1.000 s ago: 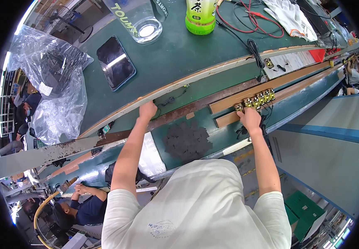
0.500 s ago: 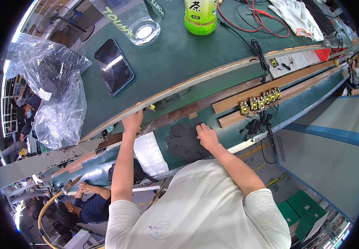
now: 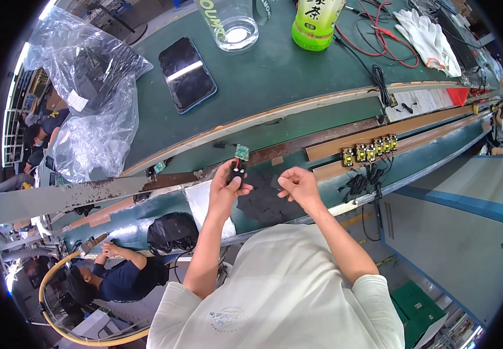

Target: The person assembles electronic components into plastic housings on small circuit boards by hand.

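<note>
My left hand (image 3: 222,196) is closed around a small black part (image 3: 237,173) with pale round spots. A green circuit board (image 3: 242,152) stands off it on short red wires. To the right, my right hand (image 3: 300,188) pinches a thin dark piece (image 3: 276,182) between thumb and fingers. Both hands are over a pile of flat black pieces (image 3: 262,205) on the green bench strip, a short way apart. A white plastic sheet or bag (image 3: 200,200) lies left of the pile, partly behind my left forearm.
Yellow-and-black components (image 3: 370,152) with black cables line a cardboard strip at right. A phone (image 3: 187,75), a clear bottle (image 3: 234,32), a green drink bottle (image 3: 314,26) and white gloves (image 3: 428,41) lie or stand on the raised shelf. Another person (image 3: 126,276) sits at left.
My left hand has come out from under the shelf edge, bringing the black part and circuit board over the bench. My right hand has lifted off the pile with a dark piece.
</note>
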Action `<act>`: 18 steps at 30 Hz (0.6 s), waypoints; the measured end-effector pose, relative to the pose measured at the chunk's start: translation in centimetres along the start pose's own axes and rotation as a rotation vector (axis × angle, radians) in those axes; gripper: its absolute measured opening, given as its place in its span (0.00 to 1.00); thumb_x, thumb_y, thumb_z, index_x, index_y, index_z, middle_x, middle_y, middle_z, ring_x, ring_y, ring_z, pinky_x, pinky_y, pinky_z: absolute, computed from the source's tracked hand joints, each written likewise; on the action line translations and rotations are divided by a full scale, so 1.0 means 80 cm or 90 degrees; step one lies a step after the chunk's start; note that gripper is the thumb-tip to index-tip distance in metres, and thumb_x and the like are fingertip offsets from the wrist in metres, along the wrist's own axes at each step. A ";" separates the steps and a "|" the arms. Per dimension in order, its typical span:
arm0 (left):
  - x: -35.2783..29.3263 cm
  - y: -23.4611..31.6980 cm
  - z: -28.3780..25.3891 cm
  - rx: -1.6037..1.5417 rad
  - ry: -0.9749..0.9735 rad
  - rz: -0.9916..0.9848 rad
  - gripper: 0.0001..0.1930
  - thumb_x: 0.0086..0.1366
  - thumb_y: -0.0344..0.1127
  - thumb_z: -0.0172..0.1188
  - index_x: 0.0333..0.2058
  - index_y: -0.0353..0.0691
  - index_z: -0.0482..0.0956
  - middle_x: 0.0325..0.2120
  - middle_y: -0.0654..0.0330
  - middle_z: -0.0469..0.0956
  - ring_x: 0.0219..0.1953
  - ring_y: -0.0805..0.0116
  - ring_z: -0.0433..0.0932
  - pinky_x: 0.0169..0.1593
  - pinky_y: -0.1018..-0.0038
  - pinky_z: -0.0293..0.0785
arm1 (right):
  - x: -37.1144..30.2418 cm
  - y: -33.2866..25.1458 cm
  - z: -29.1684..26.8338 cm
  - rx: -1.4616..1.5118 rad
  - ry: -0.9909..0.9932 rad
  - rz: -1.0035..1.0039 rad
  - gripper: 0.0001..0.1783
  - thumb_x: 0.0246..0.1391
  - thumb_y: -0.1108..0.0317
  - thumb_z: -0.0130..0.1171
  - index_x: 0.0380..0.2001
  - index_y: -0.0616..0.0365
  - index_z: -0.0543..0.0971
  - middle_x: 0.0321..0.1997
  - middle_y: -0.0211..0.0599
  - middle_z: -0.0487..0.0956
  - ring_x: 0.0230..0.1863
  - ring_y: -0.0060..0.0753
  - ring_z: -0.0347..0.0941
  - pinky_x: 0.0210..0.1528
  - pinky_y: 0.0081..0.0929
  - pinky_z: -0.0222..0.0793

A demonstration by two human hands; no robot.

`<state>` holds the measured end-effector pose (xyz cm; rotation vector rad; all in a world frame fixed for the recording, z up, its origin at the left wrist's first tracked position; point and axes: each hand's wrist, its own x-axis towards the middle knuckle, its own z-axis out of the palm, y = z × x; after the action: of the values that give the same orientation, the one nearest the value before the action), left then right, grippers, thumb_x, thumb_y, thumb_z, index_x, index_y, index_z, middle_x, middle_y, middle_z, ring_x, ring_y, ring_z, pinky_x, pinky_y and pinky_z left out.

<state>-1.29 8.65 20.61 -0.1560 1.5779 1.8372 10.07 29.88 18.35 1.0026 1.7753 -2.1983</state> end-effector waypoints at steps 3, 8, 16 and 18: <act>-0.013 0.027 0.043 0.003 -0.054 0.017 0.25 0.71 0.23 0.54 0.65 0.40 0.66 0.54 0.52 0.76 0.37 0.67 0.85 0.37 0.75 0.83 | -0.029 -0.051 0.023 0.070 -0.023 -0.086 0.07 0.61 0.71 0.67 0.36 0.63 0.80 0.27 0.31 0.81 0.24 0.21 0.78 0.23 0.19 0.70; -0.043 0.057 0.099 0.059 -0.193 0.038 0.21 0.73 0.25 0.54 0.63 0.39 0.68 0.52 0.52 0.78 0.34 0.68 0.85 0.30 0.78 0.81 | -0.044 -0.061 0.039 -0.135 0.154 -0.459 0.07 0.62 0.71 0.66 0.37 0.64 0.81 0.29 0.31 0.79 0.26 0.22 0.75 0.26 0.19 0.68; -0.056 0.068 0.113 0.165 -0.280 0.023 0.15 0.75 0.33 0.58 0.57 0.38 0.72 0.38 0.54 0.83 0.25 0.71 0.83 0.21 0.83 0.73 | -0.044 -0.093 -0.027 -0.206 0.328 -0.718 0.12 0.65 0.64 0.62 0.37 0.64 0.81 0.35 0.33 0.83 0.27 0.30 0.78 0.29 0.27 0.71; -0.054 0.067 0.121 0.157 -0.288 0.041 0.14 0.74 0.32 0.58 0.56 0.38 0.73 0.38 0.55 0.84 0.26 0.72 0.83 0.22 0.83 0.73 | -0.028 -0.060 -0.050 -0.039 0.106 -0.523 0.17 0.68 0.57 0.59 0.40 0.62 0.83 0.34 0.30 0.82 0.28 0.25 0.75 0.28 0.21 0.66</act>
<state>2.20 15.54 29.68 0.4008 1.4745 1.5657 10.97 34.30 23.24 0.4800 2.6663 -2.4833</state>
